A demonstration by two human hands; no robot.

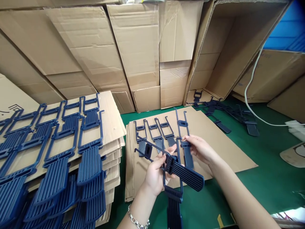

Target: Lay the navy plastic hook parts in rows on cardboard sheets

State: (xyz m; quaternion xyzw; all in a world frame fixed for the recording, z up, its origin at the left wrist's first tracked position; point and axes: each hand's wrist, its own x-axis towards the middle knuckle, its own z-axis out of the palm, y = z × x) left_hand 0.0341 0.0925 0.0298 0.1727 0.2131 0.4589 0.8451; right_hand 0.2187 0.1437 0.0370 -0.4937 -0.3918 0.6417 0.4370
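Note:
My left hand (156, 175), with a chain bracelet at the wrist, is closed around dark blue plastic brackets. One held bracket (188, 175) lies slantwise, its ribbed paddle pointing right; another (173, 210) hangs below it, paddle down. My right hand (200, 149) pinches a further dark blue bracket (188, 156) by its middle, its two hooked rods pointing away from me over the cardboard sheet (214, 152). Just left of it, several like brackets (154, 133) lie in a row on that sheet, partly hidden by my left hand and its brackets.
Layered cardboard sheets (114, 168) bearing many dark blue brackets (89, 165) rise at the left. Loose brackets (238, 116) lie at the back right, by an open cardboard box (221, 47). A white cable (250, 86) hangs there above the green table (274, 159). Cardboard walls (135, 47) stand behind.

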